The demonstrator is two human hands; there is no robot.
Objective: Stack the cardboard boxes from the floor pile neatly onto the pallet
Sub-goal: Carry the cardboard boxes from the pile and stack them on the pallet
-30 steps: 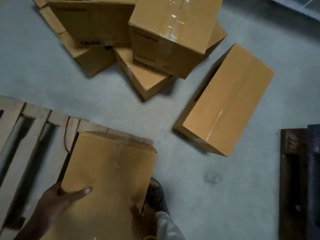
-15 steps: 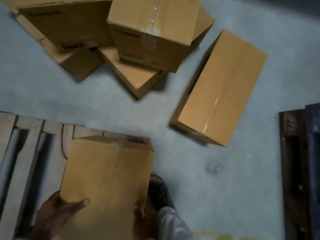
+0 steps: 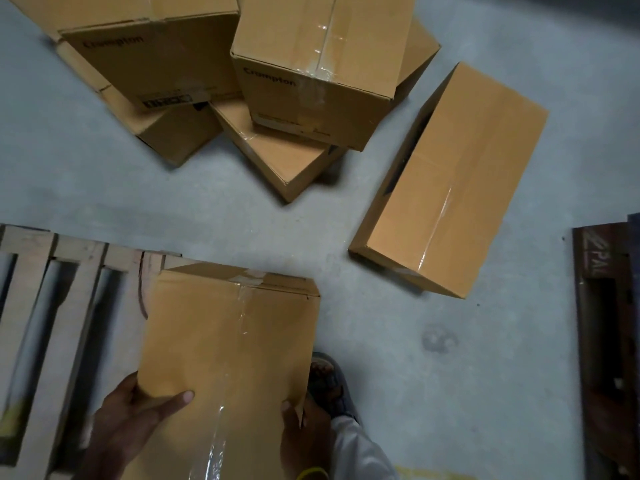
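Head view, looking down: the box (image 3: 228, 358) is over the right end of the pallet (image 3: 34, 306), a taped seam running up its top face and its far edge lined along the pallet's far board. On the near left corner the left hand (image 3: 131, 420) grips, thumb flat on top. Over on the near right edge the right hand (image 3: 304, 434) clamps on, thumb up on the face. Whether the box sits on the slats or hangs just above them is hard to tell from here. Beyond, the pile (image 3: 311, 81) lies jumbled on the floor (image 3: 485, 375), two cartons showing "Crompton" print. To its right a lone box (image 3: 450, 181) lies apart, at an angle. A sandalled foot (image 3: 329, 386) is just beside the held box, with a white sleeve (image 3: 360, 452) below it. A dark pallet (image 3: 602, 341) stands at the far right.
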